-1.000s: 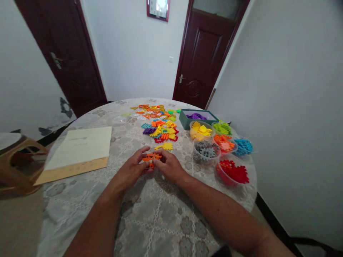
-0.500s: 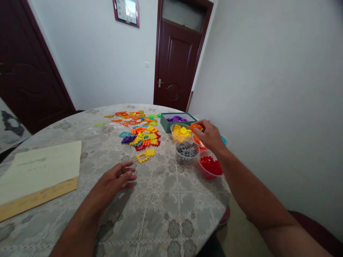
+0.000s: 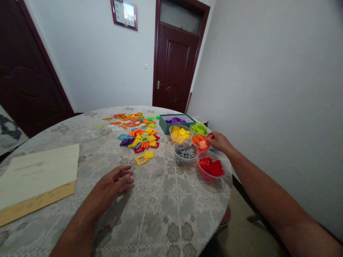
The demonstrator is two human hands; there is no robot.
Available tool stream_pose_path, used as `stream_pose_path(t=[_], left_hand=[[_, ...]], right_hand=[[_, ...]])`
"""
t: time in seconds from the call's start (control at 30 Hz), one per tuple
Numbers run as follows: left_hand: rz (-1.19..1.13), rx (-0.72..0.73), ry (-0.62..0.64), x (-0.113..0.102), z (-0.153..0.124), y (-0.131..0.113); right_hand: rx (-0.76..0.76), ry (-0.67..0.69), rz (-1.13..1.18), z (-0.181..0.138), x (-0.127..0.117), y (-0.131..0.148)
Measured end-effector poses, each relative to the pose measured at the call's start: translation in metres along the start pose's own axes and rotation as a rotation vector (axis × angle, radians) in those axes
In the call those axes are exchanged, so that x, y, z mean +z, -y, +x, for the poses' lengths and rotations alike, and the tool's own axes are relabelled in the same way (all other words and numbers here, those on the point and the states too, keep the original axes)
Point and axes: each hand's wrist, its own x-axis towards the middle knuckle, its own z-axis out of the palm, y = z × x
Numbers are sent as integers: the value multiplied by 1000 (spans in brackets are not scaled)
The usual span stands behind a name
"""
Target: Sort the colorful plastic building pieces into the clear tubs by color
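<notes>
My left hand (image 3: 114,182) hovers over the tablecloth at the near side, fingers loosely apart and holding nothing. At the right, my right hand (image 3: 220,141) is at the right rim of a clear bowl of orange gear-edged pieces (image 3: 201,141). Its fingertips are curled together there; what they hold, if anything, is hidden. Partly under this hand is a bowl with blue pieces (image 3: 213,149). Close by stand bowls of red pieces (image 3: 211,167), grey pieces (image 3: 185,151), yellow pieces (image 3: 180,132) and lime green pieces (image 3: 198,129).
A green box (image 3: 164,126) with purple pieces stands behind the bowls. Mid-table lies a mixed pile of toy pieces (image 3: 142,138), with another pile (image 3: 132,119) behind it. Two yellow pieces (image 3: 144,157) lie nearer. At left is a pale sheet (image 3: 43,175) on a board.
My right hand, which held an orange piece above the bowls, has moved right and down to the orange bowl's rim. The lime green bowl now shows. My left hand stays about where it was.
</notes>
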Motion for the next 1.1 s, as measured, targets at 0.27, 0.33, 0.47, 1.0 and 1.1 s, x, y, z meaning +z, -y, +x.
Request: stream_pose_path(t=[0.27, 0.33, 0.47, 1.0, 1.1], left_hand=[[2, -19, 1, 1, 0, 0], [2, -17, 9, 0, 0, 0], [22, -29, 15, 1, -1, 0], [24, 28, 47, 2, -5, 5], [42, 29, 37, 4, -7, 2]], right_hand=[[-17, -64, 61, 11, 3, -9], [-20, -47, 69, 15, 6, -10], [-19, -3, 45, 14, 11, -11], [31, -105, -152, -7, -6, -11], [-188, -273, -82, -22, -16, 20]])
